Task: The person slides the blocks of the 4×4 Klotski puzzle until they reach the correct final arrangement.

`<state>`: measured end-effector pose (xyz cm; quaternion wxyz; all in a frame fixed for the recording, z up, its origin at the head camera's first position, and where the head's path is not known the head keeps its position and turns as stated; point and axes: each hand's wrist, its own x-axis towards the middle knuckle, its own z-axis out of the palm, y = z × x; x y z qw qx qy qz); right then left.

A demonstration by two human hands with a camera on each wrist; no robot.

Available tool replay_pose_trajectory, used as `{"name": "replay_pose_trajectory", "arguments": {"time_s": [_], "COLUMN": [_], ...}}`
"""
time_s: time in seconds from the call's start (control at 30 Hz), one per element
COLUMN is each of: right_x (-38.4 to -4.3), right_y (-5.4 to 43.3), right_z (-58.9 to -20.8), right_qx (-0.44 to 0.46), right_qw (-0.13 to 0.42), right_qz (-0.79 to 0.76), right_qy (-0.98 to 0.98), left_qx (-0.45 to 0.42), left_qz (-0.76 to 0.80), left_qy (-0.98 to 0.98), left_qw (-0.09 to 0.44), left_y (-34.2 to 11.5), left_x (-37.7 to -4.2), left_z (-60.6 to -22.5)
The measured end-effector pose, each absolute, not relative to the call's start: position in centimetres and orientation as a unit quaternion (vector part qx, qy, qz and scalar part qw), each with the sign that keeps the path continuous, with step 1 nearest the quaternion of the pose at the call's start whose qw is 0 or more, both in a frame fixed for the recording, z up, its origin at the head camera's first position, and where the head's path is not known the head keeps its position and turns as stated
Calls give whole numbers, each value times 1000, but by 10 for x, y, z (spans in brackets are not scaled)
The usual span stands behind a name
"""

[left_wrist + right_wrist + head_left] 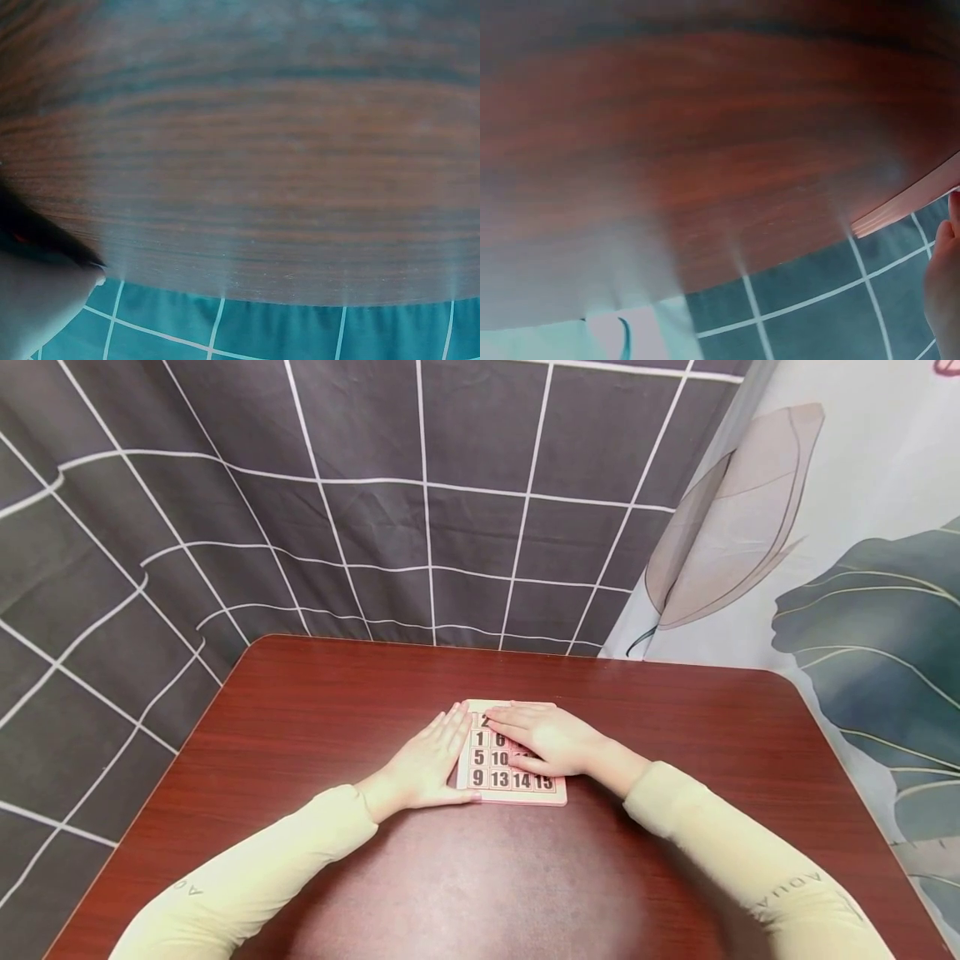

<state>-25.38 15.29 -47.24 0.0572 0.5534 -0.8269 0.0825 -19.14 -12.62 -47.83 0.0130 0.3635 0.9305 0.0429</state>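
A flat sliding number puzzle (pixel 500 779) with a pale frame and black-numbered square tiles lies on the table. My left hand (pixel 426 767) rests along its left side with straight fingers, the thumb reaching across the near left corner. My right hand (pixel 558 742) lies over the upper right tiles with its fingers stretched leftward, hiding several numbers. Tiles 1, 5, 9, 13, 14 and 15 show below and beside the fingers. In the right wrist view, the puzzle's edge (pixel 900 206) appears beside part of the right hand (pixel 943 285).
The reddish-brown wooden table (pixel 330 693) has rounded far corners. A dark grid-patterned curtain (pixel 375 527) hangs behind it and along the left. To the right hangs a pale curtain (pixel 720 643) with large leaf prints.
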Motion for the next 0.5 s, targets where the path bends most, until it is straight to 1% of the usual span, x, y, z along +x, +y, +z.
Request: {"name": "replay_pose_trajectory", "arguments": {"time_s": [0.1, 0.27, 0.5], "right_x": [-253, -252, -248], "right_y": [161, 171, 170], "right_z": [-471, -470, -471], "right_qx": [553, 557, 555], "right_qw": [62, 70, 75], "right_qz": [86, 94, 85], "right_qy": [-826, -822, -824], "left_qx": [362, 364, 368], "left_qz": [44, 43, 49], "left_qy": [931, 930, 929], "left_qw": [19, 15, 4], "left_y": [-126, -127, -127], "left_x": [-192, -192, -191], "left_z": [-477, -477, -478]}}
